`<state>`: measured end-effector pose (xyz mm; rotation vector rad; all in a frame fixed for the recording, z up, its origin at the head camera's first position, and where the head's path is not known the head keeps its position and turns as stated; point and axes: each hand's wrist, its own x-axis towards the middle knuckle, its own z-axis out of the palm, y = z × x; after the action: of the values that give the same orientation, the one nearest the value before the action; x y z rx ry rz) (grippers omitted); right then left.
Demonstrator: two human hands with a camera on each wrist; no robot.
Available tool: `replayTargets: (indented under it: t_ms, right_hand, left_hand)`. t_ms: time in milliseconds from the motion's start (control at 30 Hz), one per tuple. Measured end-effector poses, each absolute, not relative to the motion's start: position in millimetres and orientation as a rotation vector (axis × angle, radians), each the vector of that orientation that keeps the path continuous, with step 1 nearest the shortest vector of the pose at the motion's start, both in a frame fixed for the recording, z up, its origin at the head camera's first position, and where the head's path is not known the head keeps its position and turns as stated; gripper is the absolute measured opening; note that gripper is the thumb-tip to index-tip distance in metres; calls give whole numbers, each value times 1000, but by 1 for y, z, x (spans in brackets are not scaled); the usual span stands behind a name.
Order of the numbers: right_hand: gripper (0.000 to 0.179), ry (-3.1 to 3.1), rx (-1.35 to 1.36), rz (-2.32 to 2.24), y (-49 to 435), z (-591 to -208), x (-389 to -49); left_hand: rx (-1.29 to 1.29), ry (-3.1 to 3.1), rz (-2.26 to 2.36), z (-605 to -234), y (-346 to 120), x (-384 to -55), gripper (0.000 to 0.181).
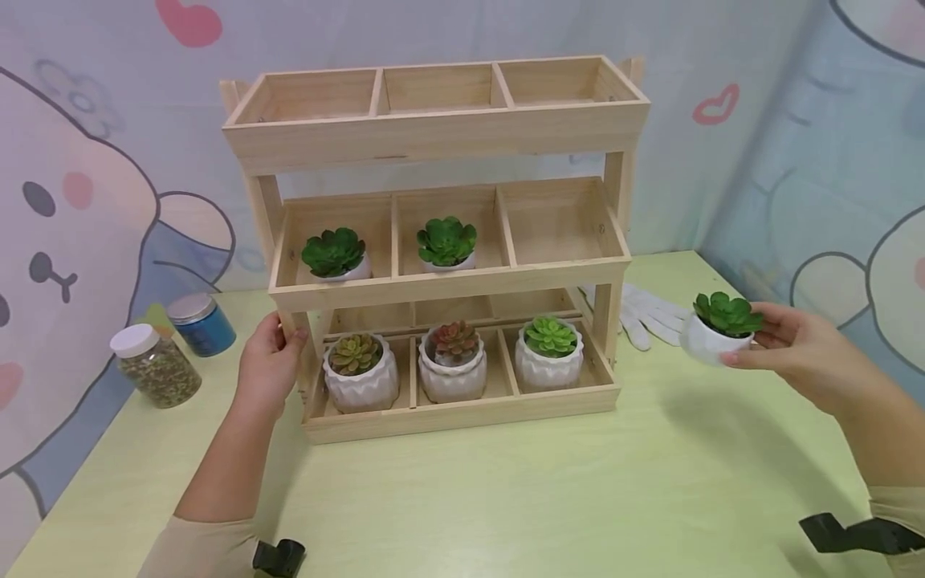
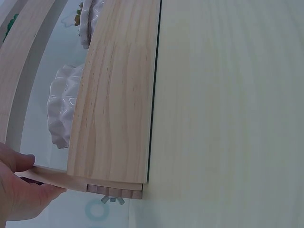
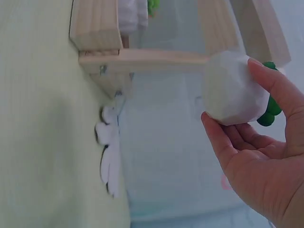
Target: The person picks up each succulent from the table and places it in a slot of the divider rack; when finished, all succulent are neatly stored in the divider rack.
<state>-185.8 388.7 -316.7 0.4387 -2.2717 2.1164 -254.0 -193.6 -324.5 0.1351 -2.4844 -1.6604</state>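
My right hand (image 1: 795,345) holds a small white pot with a green succulent (image 1: 726,317) above the table, to the right of a three-tier wooden plant stand (image 1: 448,277). In the right wrist view, thumb and fingers grip the white pot (image 3: 232,88). With my left hand (image 1: 270,361) I grip the stand's left upright; the left wrist view shows thumb and fingers around that wooden leg (image 2: 52,176). On the middle tier, two potted green succulents (image 1: 334,255) fill the left and centre compartments. Three succulents in white ribbed pots (image 1: 451,373) stand in the bottom tier.
At the left stand a white-lidded jar of granules (image 1: 159,369) and a blue jar with a silver lid (image 1: 202,325). White gloves (image 1: 646,313) lie behind the stand's right side. A patterned cloth (image 1: 448,28) hangs behind the pale table (image 1: 506,498).
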Motion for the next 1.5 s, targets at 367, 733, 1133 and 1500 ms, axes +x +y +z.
replayTargets:
  t_ms: [367, 733, 1133, 1500]
  right_hand:
    - [43, -2288, 585, 2087, 320, -277, -183]
    - [38, -2268, 621, 2033, 270, -233, -210]
    - [43, -2352, 492, 1838, 228, -200, -251]
    - [58, -2585, 307, 1461, 211, -207, -283]
  left_hand:
    - [156, -2501, -1656, -325, -194, -253, 52]
    - [145, -2495, -1666, -327, -195, -254, 51]
    - [147, -2506, -1663, -321, -194, -253, 51]
    - [135, -2507, -1666, -321, -195, -253, 52]
